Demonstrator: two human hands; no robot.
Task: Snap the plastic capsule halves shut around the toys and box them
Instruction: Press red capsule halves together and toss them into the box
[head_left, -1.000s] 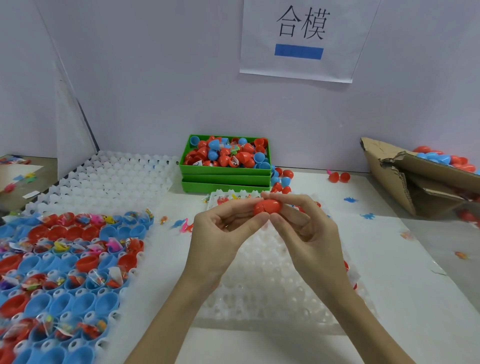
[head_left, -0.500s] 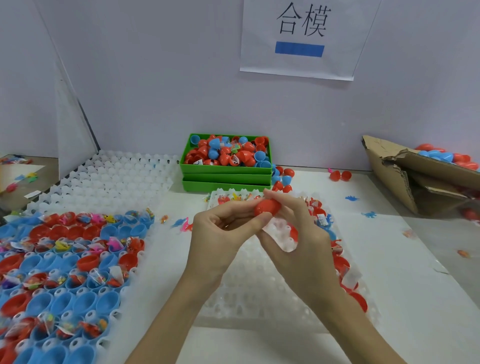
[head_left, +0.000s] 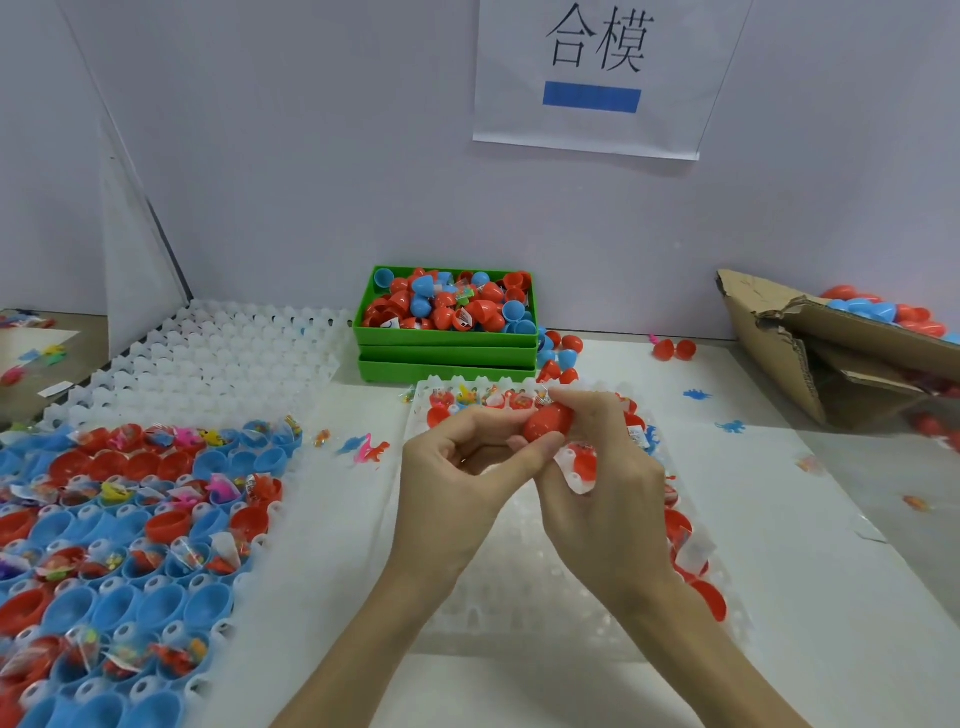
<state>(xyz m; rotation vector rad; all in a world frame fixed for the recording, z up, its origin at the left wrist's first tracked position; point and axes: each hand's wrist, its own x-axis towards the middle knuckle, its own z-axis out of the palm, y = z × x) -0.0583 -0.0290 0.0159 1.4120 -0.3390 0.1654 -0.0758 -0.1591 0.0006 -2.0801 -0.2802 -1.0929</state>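
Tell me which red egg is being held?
The red egg pinched between both hands, left hand and right hand, above the white tray. The other eggs lie in trays and boxes.

We pinch a red capsule (head_left: 548, 422) between left hand (head_left: 467, 467) and right hand (head_left: 608, 478) above the white tray (head_left: 519, 587).

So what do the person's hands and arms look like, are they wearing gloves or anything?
No gloves. The left hand and the right hand are both bare, and so are both forearms as far as the bottom edge of the picture: no sleeves show. I can see no rings, watch or bracelet. The fingers are slim, with short, plain nails.
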